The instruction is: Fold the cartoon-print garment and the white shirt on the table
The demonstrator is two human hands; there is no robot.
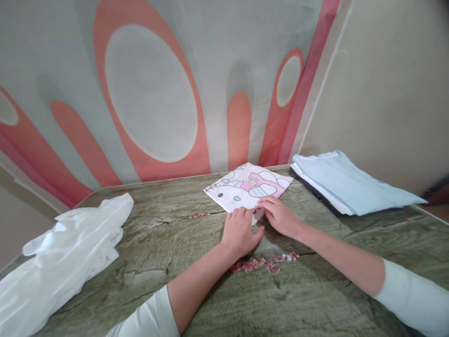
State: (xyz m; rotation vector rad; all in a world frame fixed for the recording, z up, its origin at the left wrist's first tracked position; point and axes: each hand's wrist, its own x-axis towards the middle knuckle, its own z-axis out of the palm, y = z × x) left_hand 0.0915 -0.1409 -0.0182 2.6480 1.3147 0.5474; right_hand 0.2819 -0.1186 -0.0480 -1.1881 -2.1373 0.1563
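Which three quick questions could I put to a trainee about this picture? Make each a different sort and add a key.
1. True or false: the crumpled white cloth lies to the left of the printed cloth.
2. Short answer: what colour is the top of the folded stack?
3. Multiple choice: at which thing are the left hand and the right hand both placed?
A. The crumpled white cloth
B. The folded stack
C. The printed cloth

Key
1. True.
2. Pale blue.
3. C: both hands are at its near edge.
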